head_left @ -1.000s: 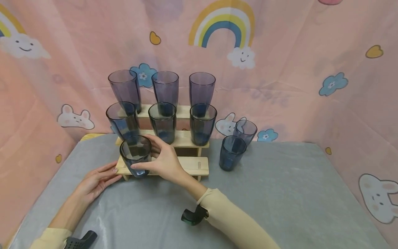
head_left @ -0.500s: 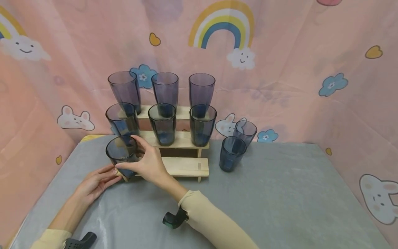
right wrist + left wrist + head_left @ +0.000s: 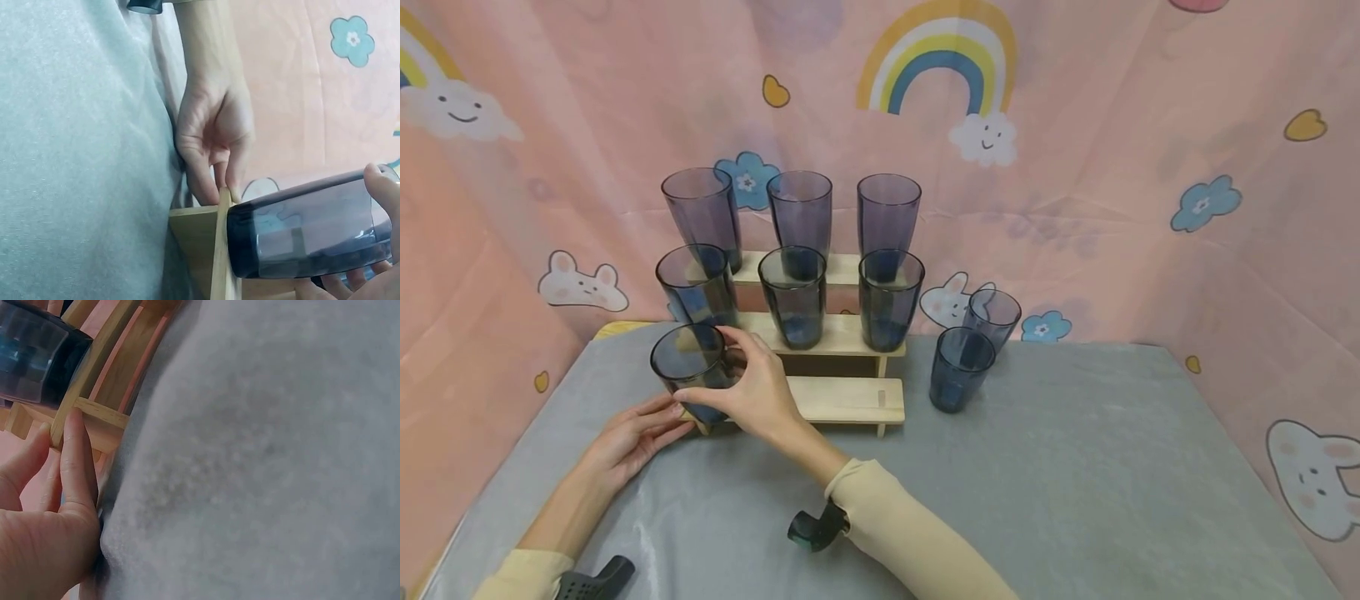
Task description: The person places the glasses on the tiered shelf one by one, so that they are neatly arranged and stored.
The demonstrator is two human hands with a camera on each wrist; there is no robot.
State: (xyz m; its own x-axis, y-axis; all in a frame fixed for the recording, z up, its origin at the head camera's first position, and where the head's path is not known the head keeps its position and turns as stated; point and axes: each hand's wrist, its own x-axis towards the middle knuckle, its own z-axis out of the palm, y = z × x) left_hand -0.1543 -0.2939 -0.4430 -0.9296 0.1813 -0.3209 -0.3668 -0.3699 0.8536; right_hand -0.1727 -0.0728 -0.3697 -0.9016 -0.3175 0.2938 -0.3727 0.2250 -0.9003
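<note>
My right hand [image 3: 762, 393] grips a blue-grey glass tumbler [image 3: 687, 367], thumb in front and fingers around its right side. The tumbler is upright at the left end of the lowest step of a three-step wooden rack [image 3: 850, 402]. In the right wrist view its dark base [image 3: 244, 242] meets the shelf board [image 3: 221, 250]. My left hand [image 3: 628, 442] pinches the left end of that step between thumb and fingers, as the left wrist view also shows. Three tumblers stand on the middle step [image 3: 835, 335], and three more on the top step [image 3: 842, 268].
Two more tumblers stand on the grey cloth [image 3: 1075, 467] right of the rack: a near one [image 3: 958, 371] overlapping a far one [image 3: 996, 315]. A pink patterned curtain [image 3: 1090, 125] closes off the back and sides.
My right hand has moved left along the lowest step with the tumbler, to the step's left end, and barely shifts in the last half second. The left hand stays put.
</note>
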